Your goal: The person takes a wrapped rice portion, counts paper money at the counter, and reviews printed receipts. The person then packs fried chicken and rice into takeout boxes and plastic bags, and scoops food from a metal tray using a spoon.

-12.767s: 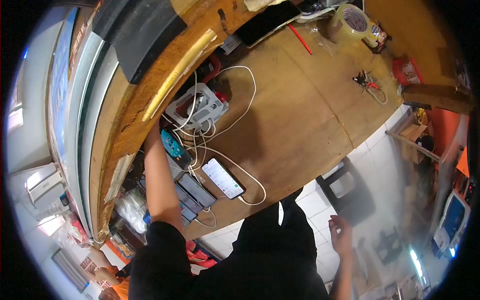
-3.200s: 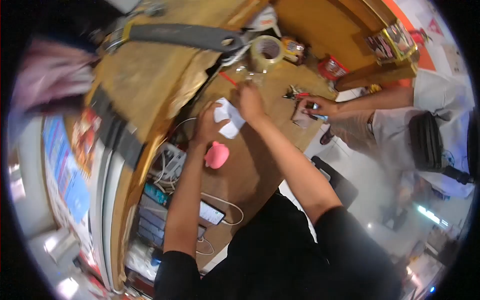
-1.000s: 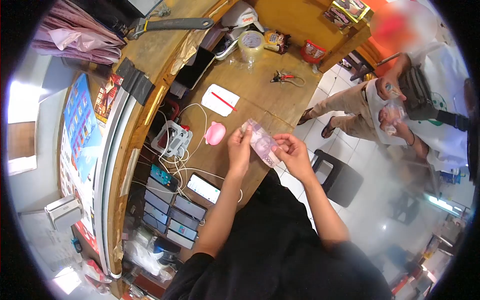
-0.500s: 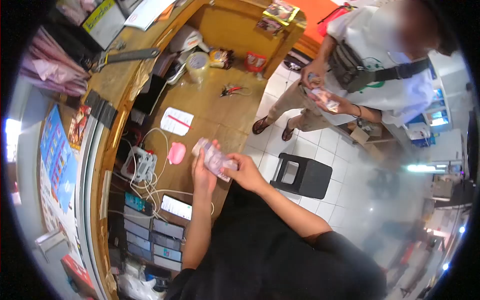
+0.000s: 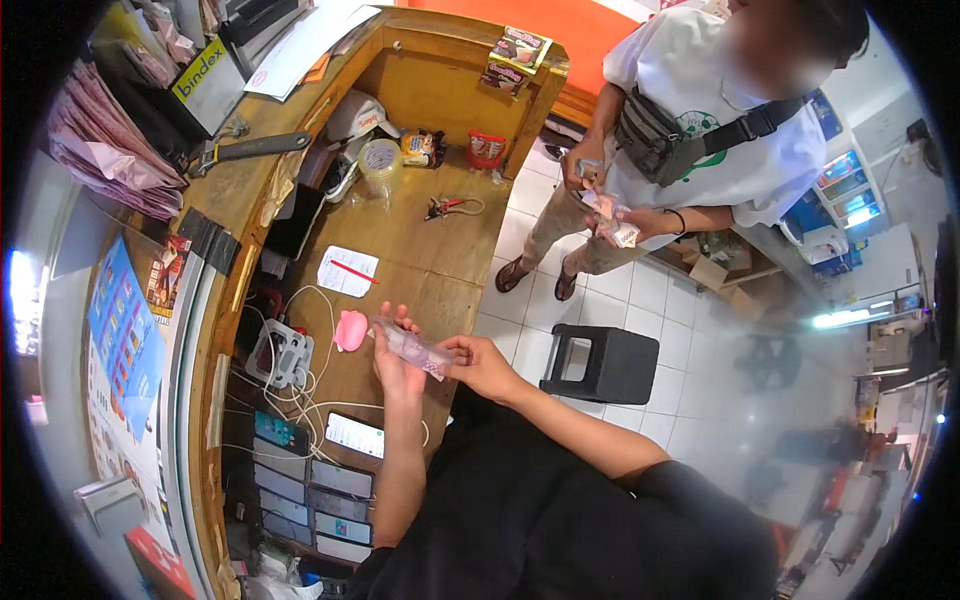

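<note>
Over the front edge of the wooden desk I hold a small wad of purple-pink banknotes [image 5: 415, 350]. My left hand [image 5: 402, 372] is palm up under its far end, thumb along one side and fingertips showing beyond it. The near corner is pinched between thumb and fingers of my right hand [image 5: 487, 370]. Close to my left hand lies a pink case-like object [image 5: 350, 330]. Beyond it is a paper with writing [image 5: 348, 271], a red pen [image 5: 353, 271] across it.
Another person stands across the floor, holding banknotes [image 5: 612, 218] in both hands. A black stool [image 5: 605, 365] is on the tiles. Several phones [image 5: 340, 478] and white cables [image 5: 318, 390] cover the near desk. Red-handled pliers [image 5: 455, 207] and a tape roll [image 5: 380, 160] lie farther back.
The view has shifted slightly. My left fingers have spread more, and the banknotes lie flatter, with my right hand at their near corner. The other person's hands have moved along their banknotes.
</note>
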A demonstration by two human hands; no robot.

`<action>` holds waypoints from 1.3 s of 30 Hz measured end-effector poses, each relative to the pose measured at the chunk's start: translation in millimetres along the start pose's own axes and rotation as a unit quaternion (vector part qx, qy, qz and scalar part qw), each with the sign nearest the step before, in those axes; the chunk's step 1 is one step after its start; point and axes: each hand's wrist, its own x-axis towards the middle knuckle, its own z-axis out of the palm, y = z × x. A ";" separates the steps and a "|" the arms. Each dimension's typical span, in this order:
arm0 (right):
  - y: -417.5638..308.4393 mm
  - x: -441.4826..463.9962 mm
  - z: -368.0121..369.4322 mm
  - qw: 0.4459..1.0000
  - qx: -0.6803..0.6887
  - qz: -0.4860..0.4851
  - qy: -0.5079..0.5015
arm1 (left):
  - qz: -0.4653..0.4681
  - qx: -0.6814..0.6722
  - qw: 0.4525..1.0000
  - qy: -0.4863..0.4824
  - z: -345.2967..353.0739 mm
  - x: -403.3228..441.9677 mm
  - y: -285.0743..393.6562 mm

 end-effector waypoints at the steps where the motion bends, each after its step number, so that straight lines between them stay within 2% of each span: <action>1: -1.9 -2.4 1.2 1.000 0.002 0.016 0.020 | 0.008 -0.005 1.000 0.002 -0.8 -1.7 -2.5; 3: -0.4 -5.9 3.4 0.999 0.007 0.031 0.038 | 0.018 -0.006 1.000 0.003 -2.7 -5.0 -3.8; 8: 9.2 -12.2 6.6 0.996 0.045 0.032 0.074 | -0.058 0.006 0.998 -0.010 21.0 -14.7 -4.3; 10: 7.6 -13.7 4.9 0.997 0.041 0.033 0.061 | -0.054 0.013 0.998 -0.016 16.1 -12.9 -5.8; 12: -1.9 -18.8 5.5 0.994 0.056 0.079 0.042 | -0.049 0.001 0.999 -0.013 9.3 -10.8 -6.9; 18: 12.6 -13.5 4.7 0.996 0.048 0.076 0.018 | -0.060 0.001 0.998 0.005 -6.0 -11.5 -7.7; 28: 38.6 37.6 -8.5 0.989 -0.015 0.140 -0.053 | -0.021 0.058 0.995 0.082 -34.5 -7.0 8.4; 29: 44.6 52.0 -15.9 0.993 -0.015 0.107 -0.046 | -0.021 0.067 0.993 0.095 -35.3 -5.8 12.8; 31: 48.1 87.6 -30.0 0.990 -0.031 0.120 0.073 | -0.020 0.079 0.990 0.114 -37.0 -4.3 21.1; 33: 93.6 145.1 -63.7 0.960 -0.145 0.006 0.239 | -0.037 0.072 0.988 0.132 -38.0 -1.7 27.6; 35: 98.2 195.1 -83.9 0.888 -0.261 -0.043 0.375 | -0.045 0.080 0.986 0.138 -37.9 2.0 33.5; 37: 102.4 241.8 -94.6 0.723 -0.425 -0.200 0.507 | -0.055 0.089 0.984 0.144 -35.3 4.5 38.8; 38: 99.3 258.6 -98.0 0.725 -0.422 -0.198 0.507 | -0.059 0.104 0.981 0.150 -31.9 6.3 41.5; 39: 96.7 272.1 -101.8 0.682 -0.453 -0.229 0.527 | -0.064 0.119 0.979 0.155 -28.3 8.4 44.3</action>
